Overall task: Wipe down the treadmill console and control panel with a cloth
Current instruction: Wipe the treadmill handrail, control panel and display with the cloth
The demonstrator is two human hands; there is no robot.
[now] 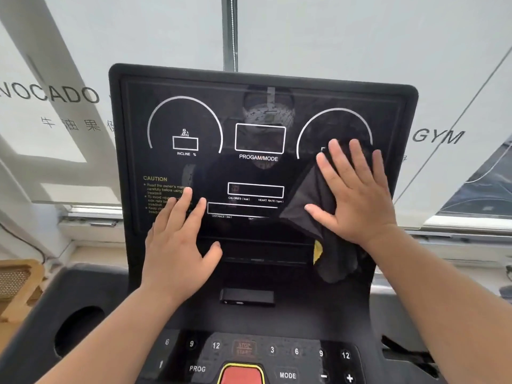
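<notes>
Head view, one frame. Your right hand [357, 192] lay flat on the right side of the treadmill console [257, 173], fingers [339, 159] spread apart and extended, palm pressing a dark cloth [307, 200] against the display face at centre right of the frame. Cloth covered the lower part of the right-hand dial arc; one corner stuck out to the left of your thumb, and a fold hung down below your wrist, showing a small yellow patch [317, 252]. Hand was not closed around the cloth, only laid over it.

Your left hand [177, 242] rested on the lower left of the console, fingers straight and slightly apart, fingertips over the yellow CAUTION text [155, 179], thumb out to the right. It held nothing.

Uncovered markings read INCLINE %, PROGAM/MODE, CALORIES, HEART RATE, DISTANCE. Control panel [257, 356] sat at lower centre of the frame, below both forearms and untouched: number keys, PROG, MODE, plus and minus, and a red button [241, 375] with a yellow border. Round cup holder [79, 331] at lower left. Wall lettering GYM [437, 136] at right, behind the console.
</notes>
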